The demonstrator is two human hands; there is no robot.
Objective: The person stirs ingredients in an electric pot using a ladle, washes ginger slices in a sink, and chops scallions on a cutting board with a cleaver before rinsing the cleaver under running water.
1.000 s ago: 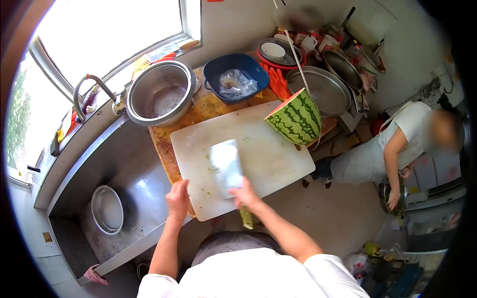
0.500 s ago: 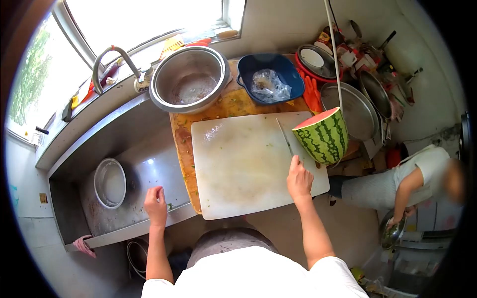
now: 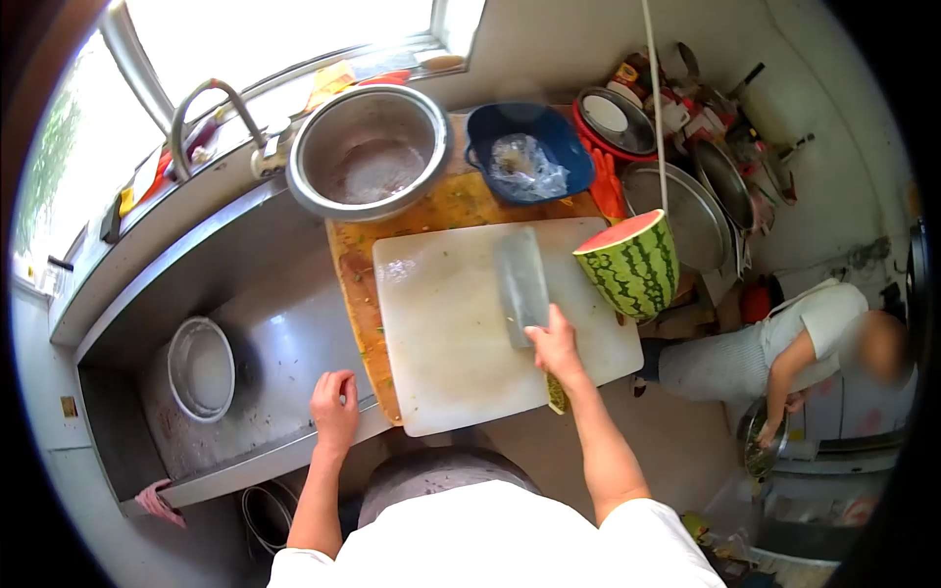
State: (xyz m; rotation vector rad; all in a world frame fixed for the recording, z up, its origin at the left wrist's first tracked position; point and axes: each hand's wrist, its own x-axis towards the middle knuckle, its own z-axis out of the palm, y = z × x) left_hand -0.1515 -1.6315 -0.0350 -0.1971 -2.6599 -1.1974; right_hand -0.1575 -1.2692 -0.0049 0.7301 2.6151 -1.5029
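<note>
My right hand [image 3: 559,348] is wrapped round the patterned handle of a cleaver [image 3: 522,287], whose broad blade lies flat-side up over the cutting board and is slightly blurred. A large white cutting board [image 3: 451,343] sits on the wooden worktop beneath it. Right of the blade stands a cut piece of watermelon [image 3: 637,269], striped green rind facing me and red flesh on top, near the board's right edge. Over the front edge of the sink hovers my left hand [image 3: 335,407], its fingers curled in with nothing visible in them.
A steel pot [image 3: 371,152] and a blue basin [image 3: 534,152] with a plastic bag stand behind the board. To the left is a steel sink [image 3: 294,323] holding a metal bowl [image 3: 201,367]. Pans [image 3: 681,220] crowd the right; a person [image 3: 774,348] holds a bowl there.
The cleaver has swung left over the board and turned from edge-on to showing its flat side. My right hand has shifted left; my left hand has moved slightly right.
</note>
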